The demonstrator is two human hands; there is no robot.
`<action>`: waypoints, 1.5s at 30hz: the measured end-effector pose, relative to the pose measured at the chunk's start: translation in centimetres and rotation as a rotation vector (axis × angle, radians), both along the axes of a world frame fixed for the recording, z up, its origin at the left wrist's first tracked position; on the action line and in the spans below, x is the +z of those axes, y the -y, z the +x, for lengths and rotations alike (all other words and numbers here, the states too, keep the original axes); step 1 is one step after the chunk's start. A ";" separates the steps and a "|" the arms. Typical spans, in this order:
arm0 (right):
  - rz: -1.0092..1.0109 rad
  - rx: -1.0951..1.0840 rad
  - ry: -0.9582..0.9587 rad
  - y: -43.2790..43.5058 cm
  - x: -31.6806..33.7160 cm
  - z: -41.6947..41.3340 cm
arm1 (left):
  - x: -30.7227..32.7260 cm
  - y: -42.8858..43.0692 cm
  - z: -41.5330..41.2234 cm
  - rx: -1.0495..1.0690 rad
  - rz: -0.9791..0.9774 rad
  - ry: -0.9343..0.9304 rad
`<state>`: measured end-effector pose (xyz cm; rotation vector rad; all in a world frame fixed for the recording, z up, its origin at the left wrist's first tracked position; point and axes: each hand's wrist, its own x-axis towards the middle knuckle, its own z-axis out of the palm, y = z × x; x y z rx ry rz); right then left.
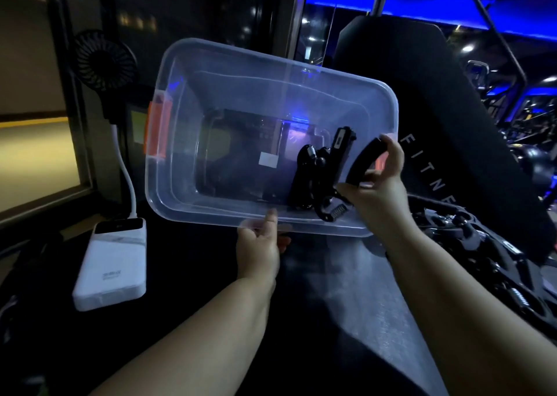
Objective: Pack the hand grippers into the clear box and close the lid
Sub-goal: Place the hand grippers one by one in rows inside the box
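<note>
Fingers [391, 154] of the right hand [378, 193] curl round a black gripper [337, 157], holding it inside the box [271, 61] at its right end; left hand [259, 245] pinches the tilted box's near rim; more grippers [482, 245] lie piled right.

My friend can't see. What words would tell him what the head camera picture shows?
A left hand holds a clear box tilted up by its near rim, while the right hand holds a black hand gripper at its right end. More grippers lie piled at the right; a white power bank and a small fan are at the left.
</note>
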<state>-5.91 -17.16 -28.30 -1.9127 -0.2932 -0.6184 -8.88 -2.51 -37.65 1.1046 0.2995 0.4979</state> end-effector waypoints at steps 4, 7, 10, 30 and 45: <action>-0.242 -0.104 -0.040 -2.5 0.2 2.6 | -0.1 0.1 0.4 0.012 0.001 -0.021; -0.428 -0.150 -0.072 -4.2 -0.3 4.3 | -0.3 0.0 0.5 0.011 -0.001 -0.031; -0.513 -0.167 -0.080 -5.6 -0.7 5.8 | -0.3 0.1 0.5 0.007 -0.001 -0.028; -1.122 -0.487 -0.029 -8.4 -0.1 11.8 | 0.0 -0.4 0.3 -0.018 0.053 -0.084; -1.655 -0.242 0.109 -8.5 -2.0 13.7 | -0.7 -0.3 0.8 -0.022 0.064 -0.108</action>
